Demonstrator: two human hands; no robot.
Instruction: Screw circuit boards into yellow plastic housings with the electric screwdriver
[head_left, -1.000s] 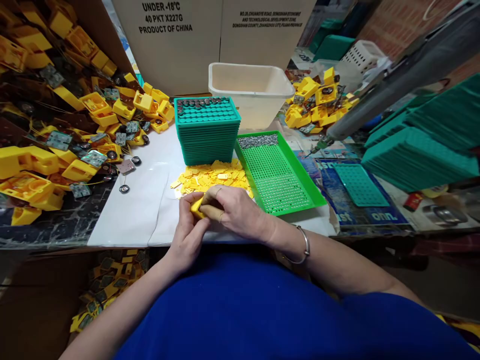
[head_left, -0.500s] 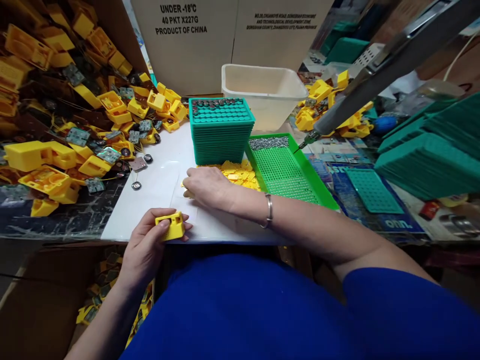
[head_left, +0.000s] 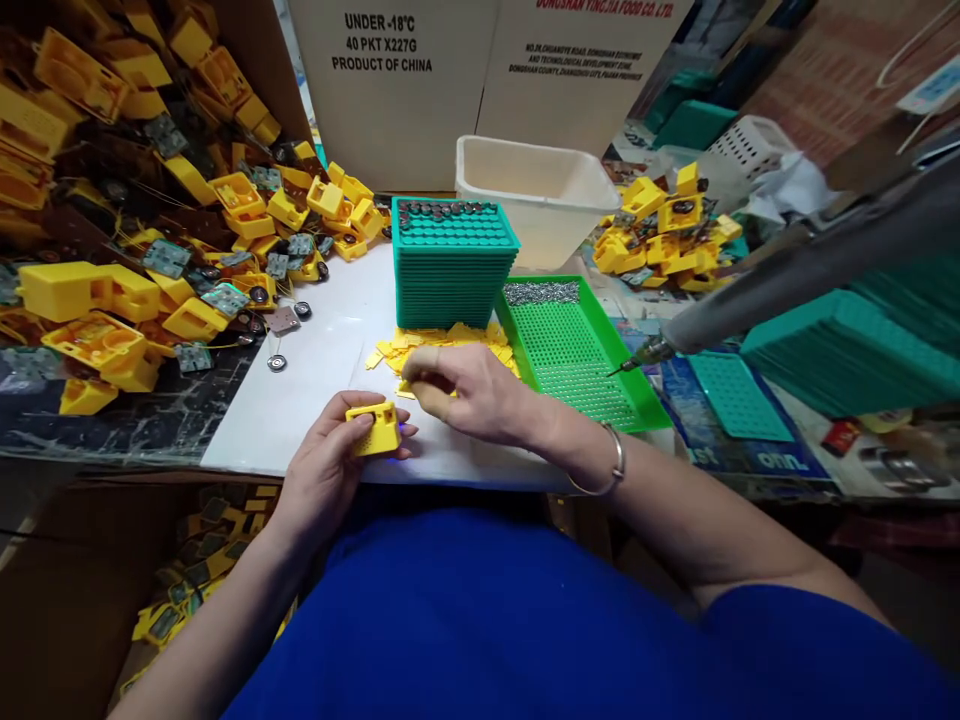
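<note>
My left hand [head_left: 330, 455] is closed round a small yellow plastic housing [head_left: 376, 430], thumb on its face, above the front of the white work surface [head_left: 247, 420]. A bluish glow shows by the fingers under it. Just right of it, my right hand [head_left: 469, 390] is pinched over a heap of flat yellow plastic pieces [head_left: 484, 340]; a bit of yellow shows at its fingertips, probably one such piece. Behind the heap rises a stack of teal trays [head_left: 454, 280], the top one holding round dark parts. A green perforated tray [head_left: 570, 350] with small screws at its far end lies to the right.
Yellow housings with wired circuit boards [head_left: 165, 260] are piled at the left. An electric screwdriver [head_left: 720, 290] hangs over the green tray. A translucent bin [head_left: 536, 200] stands behind, before a carton [head_left: 397, 110]. More teal trays [head_left: 847, 350] sit at right.
My right hand has drawn back from the left edge of the yellow heap, rightward, with its fingers pinched. The left hand with the housing has moved up and right. The screwdriver sits lower in view.
</note>
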